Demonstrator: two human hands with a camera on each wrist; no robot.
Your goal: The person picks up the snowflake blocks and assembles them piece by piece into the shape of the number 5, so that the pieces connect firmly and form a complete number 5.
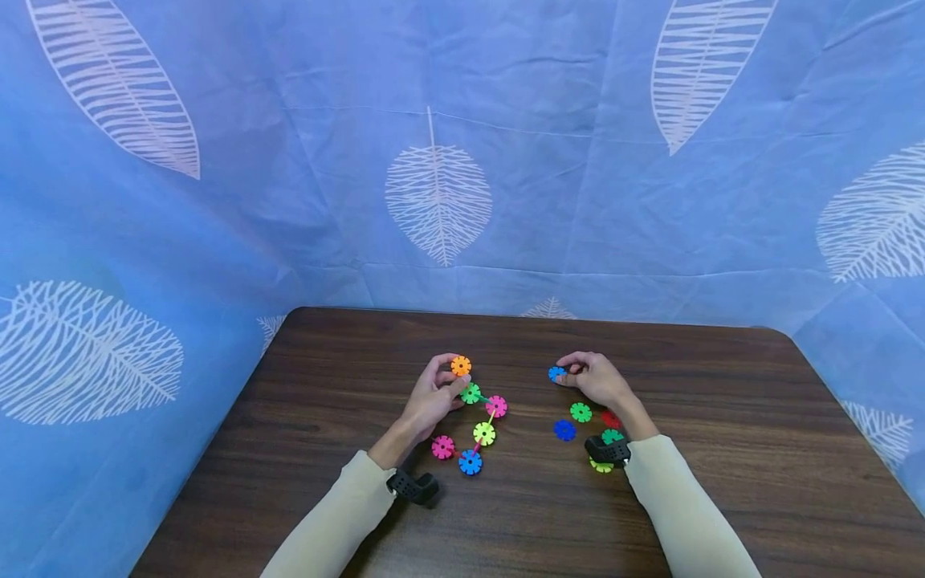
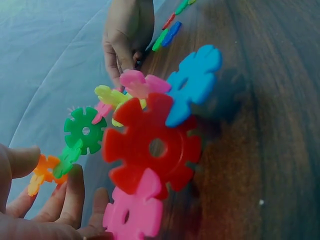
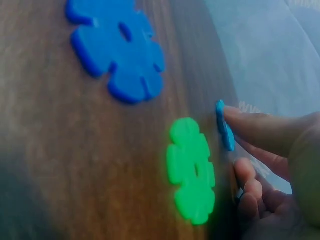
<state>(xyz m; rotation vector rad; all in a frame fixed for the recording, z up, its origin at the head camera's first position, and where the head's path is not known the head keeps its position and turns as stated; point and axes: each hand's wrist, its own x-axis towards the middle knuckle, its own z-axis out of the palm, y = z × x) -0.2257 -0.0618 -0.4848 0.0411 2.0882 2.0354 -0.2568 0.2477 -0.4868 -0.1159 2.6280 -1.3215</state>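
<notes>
Several notched plastic snowflake discs are slotted together into a zigzag chain. My left hand [image 1: 429,399] pinches the chain's far end, where an orange disc [image 1: 461,366] joins a green disc [image 1: 470,393]. From there the chain runs through a pink disc [image 1: 496,406] and a yellow disc [image 1: 484,434] to a blue disc [image 1: 470,462]. A red disc [image 2: 175,150] links that blue one to another pink disc [image 1: 443,447]. Over to the right, my right hand [image 1: 598,380] pinches a single blue disc [image 3: 225,127] between thumb and fingers.
Loose discs lie below the right hand: dark blue [image 1: 565,430], green [image 1: 580,413], red [image 1: 610,419], a second green [image 1: 613,436] and yellow-green [image 1: 601,466], some partly hidden by the right wrist strap [image 1: 607,451]. A blue leaf-patterned cloth [image 1: 549,201] hangs behind the brown table [image 1: 325,353].
</notes>
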